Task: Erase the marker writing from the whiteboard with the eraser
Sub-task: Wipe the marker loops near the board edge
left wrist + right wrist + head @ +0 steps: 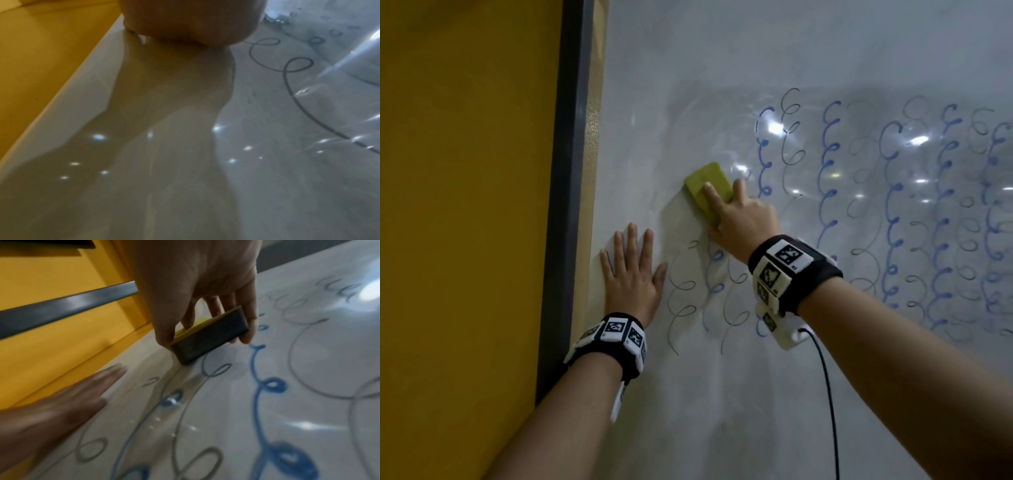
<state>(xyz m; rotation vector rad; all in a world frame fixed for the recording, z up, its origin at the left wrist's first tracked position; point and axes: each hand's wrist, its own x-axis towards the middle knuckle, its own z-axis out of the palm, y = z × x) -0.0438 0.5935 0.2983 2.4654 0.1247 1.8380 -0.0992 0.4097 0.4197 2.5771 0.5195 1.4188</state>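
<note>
My right hand (736,216) grips a yellow-green eraser (705,183) and holds its dark felt face (207,342) against the whiteboard (756,61). The eraser sits left of the columns of blue and grey marker loops (893,205). Above and left of it the board looks wiped. More loops (709,294) run below the eraser, between my two wrists. My left hand (631,274) lies flat on the board near its left edge, fingers straight and spread. In the left wrist view the heel of that hand (185,21) presses on the glossy surface.
A dark grey frame (571,171) borders the board on the left, with a yellow wall (465,205) beyond it. A black cable (828,404) hangs from my right wrist band. Ceiling lights glare on the board (774,128).
</note>
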